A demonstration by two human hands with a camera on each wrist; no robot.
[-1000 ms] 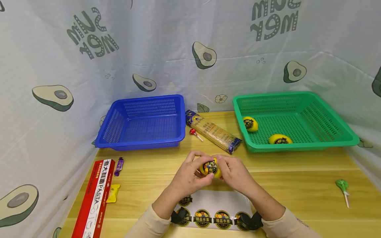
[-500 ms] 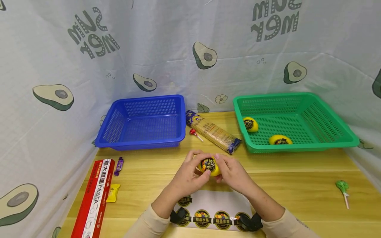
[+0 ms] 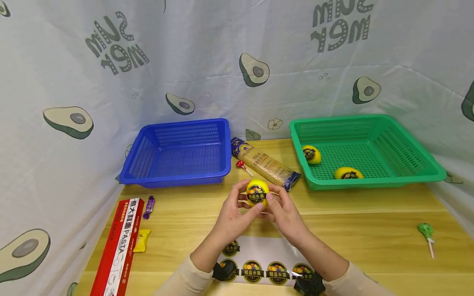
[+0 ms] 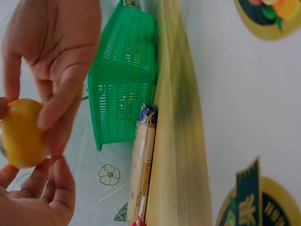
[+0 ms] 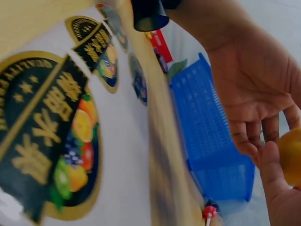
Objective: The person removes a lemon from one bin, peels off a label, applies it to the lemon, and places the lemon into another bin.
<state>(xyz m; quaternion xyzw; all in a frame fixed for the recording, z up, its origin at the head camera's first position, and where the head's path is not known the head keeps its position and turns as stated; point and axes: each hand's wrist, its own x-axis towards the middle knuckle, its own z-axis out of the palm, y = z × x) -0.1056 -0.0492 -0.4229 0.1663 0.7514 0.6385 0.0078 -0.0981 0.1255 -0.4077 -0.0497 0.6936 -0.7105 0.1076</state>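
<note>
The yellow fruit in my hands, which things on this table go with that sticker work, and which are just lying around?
In use:
yellow fruit, held by left hand and right hand
sticker sheet
green basket with two labelled fruits

Lying about:
blue basket
noodle packet
red lollipop
green lollipop
pasta box
purple candy
yellow candy
</note>
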